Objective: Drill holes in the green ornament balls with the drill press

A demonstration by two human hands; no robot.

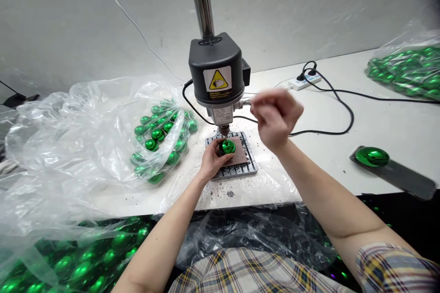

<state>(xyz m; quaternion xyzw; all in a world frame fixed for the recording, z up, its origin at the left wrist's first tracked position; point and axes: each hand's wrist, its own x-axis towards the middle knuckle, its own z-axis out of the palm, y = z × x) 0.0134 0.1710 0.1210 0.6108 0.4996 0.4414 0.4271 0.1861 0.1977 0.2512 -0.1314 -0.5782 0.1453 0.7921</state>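
My left hand has thumb and fingers closed round a shiny green ball. The ball rests on a flat brownish board on the slotted base of a small black drill press. Directly over the ball is the drill chuck, its bit reaching down to or close above the ball's top. My right hand, blurred, is curled round the feed lever at the machine's right side; the lever's outer part is hidden by the fingers. Dark shavings lie scattered over base and board.
Left of the press, a clear plastic bag spreads round several green balls. Another bagful lies at the far right. A power strip with black cables stands behind. At right, a green ball sits on a dark flat strip.
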